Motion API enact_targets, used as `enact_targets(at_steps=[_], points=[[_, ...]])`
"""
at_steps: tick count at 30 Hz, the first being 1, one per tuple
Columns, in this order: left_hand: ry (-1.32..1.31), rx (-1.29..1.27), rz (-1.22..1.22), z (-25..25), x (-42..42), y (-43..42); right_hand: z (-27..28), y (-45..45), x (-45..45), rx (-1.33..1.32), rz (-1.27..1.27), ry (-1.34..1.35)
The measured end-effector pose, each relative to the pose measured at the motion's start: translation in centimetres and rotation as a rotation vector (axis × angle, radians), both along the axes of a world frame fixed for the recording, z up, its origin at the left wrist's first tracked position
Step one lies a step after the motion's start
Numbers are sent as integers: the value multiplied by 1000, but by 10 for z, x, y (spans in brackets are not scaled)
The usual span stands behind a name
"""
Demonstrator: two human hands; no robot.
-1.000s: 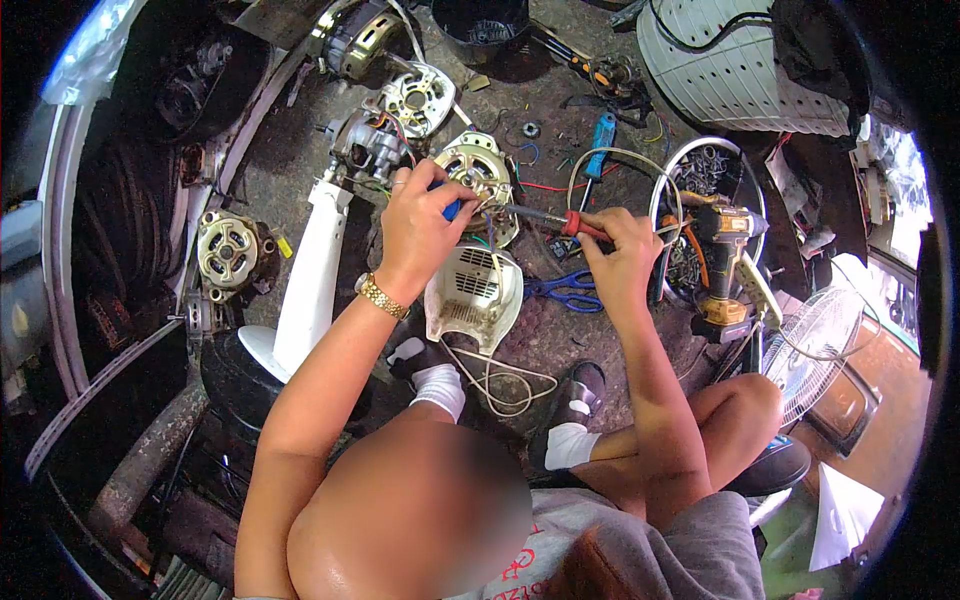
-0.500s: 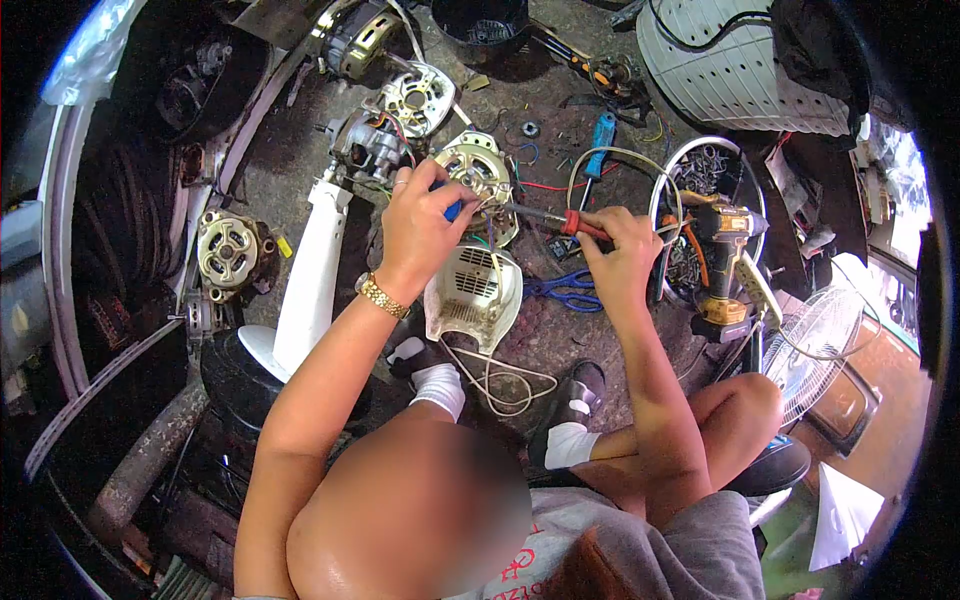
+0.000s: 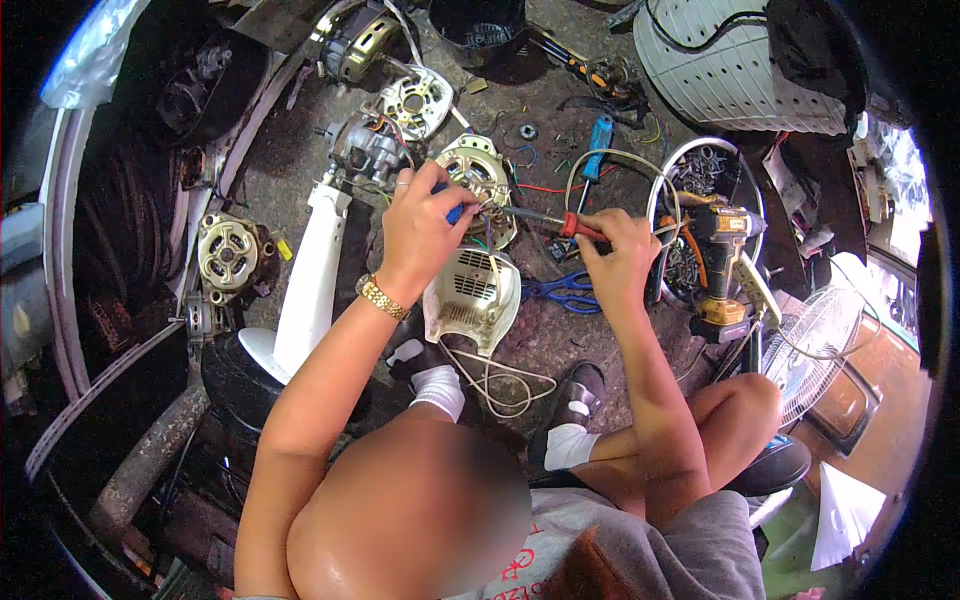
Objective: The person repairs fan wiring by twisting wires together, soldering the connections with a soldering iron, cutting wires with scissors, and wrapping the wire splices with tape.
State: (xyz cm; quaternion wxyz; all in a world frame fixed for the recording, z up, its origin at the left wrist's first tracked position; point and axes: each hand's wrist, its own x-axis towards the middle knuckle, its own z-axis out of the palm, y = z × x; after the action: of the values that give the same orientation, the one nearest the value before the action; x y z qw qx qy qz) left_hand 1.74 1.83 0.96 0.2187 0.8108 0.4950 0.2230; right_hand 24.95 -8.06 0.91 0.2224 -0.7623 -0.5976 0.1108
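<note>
My left hand (image 3: pixel 425 210) has its fingers closed on a small blue object (image 3: pixel 456 213), partly hidden by the fingers. My right hand (image 3: pixel 618 240) grips the red handle of a soldering iron (image 3: pixel 572 225), whose metal shaft points left at thin wires by my left fingertips. Behind the wires lies a round metal motor cover (image 3: pixel 475 168). A motor (image 3: pixel 372 148) on a white stand neck (image 3: pixel 312 270) is just beyond my left hand. Below the wires rests a cream vented housing (image 3: pixel 474 298) with a looped cord.
A blue-handled screwdriver (image 3: pixel 600 140) and blue scissors (image 3: pixel 575 292) lie on the floor. Right of my right hand, a cordless drill (image 3: pixel 727 260) sits by a bowl of screws (image 3: pixel 745 180). Another motor (image 3: pixel 230 256) is at left; a white perforated tub (image 3: pixel 700 80) stands behind.
The tool in my right hand has shifted slightly, its tip a little nearer to my left fingertips. Otherwise both hands keep nearly the same places.
</note>
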Motion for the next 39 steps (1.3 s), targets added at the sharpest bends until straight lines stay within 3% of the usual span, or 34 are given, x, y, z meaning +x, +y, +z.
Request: enact_targets(at_steps=[39], points=[[39,46,-30,-2,0,1,2,1,-2,13,-2,-4]])
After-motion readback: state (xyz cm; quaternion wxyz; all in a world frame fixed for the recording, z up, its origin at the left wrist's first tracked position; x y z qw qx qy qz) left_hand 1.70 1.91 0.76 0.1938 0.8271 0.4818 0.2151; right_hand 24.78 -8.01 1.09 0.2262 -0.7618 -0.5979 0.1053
